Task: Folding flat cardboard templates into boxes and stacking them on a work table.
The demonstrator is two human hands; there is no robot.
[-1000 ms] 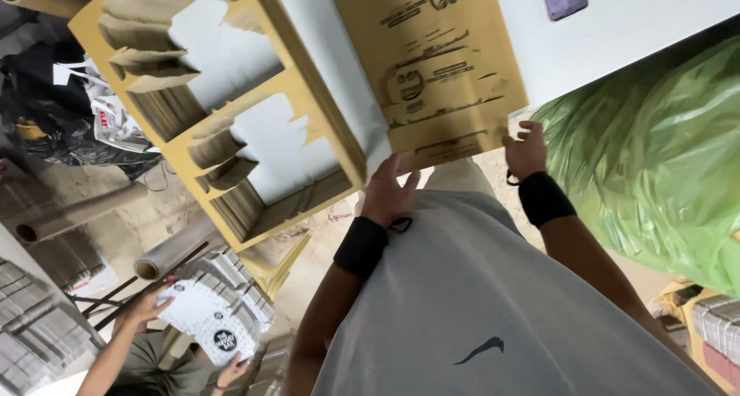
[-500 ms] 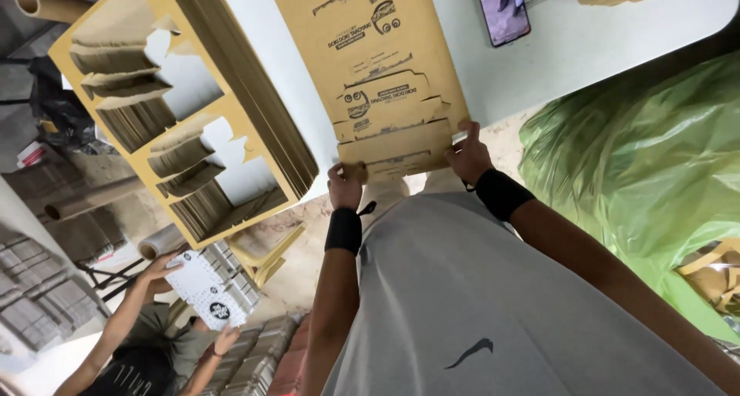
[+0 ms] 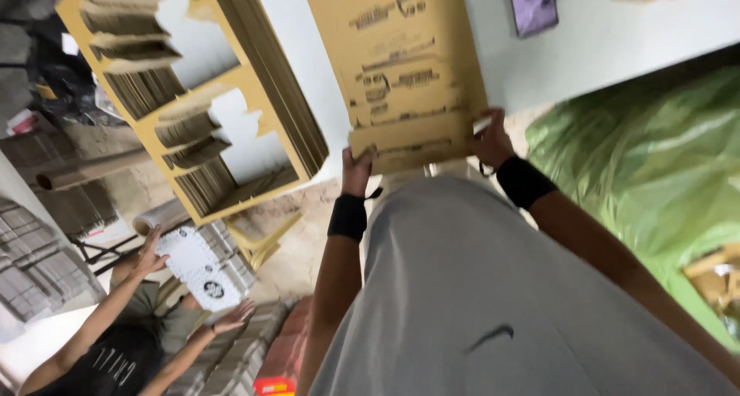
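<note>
A flat brown cardboard sheet (image 3: pixel 401 64) with dark printing lies on the white table (image 3: pixel 617 33) in front of me. My left hand (image 3: pixel 356 171) grips its near left corner, a black wristband just below the hand. My right hand (image 3: pixel 490 140) holds the near right corner, also with a black wristband. A folded flap runs along the sheet's near edge between both hands. My grey shirt fills the lower middle of the view.
A thick stack of die-cut cardboard sheets (image 3: pixel 196 95) stands at the left on the table. A phone (image 3: pixel 533 4) lies at the far right. A green plastic sack (image 3: pixel 655 165) is right. Lower left, another person's hands hold a white printed box (image 3: pixel 196 269).
The cardboard sheet and both my hands have shifted slightly right and up in view as my head moved. The other person's hands with the white box have risen a little.
</note>
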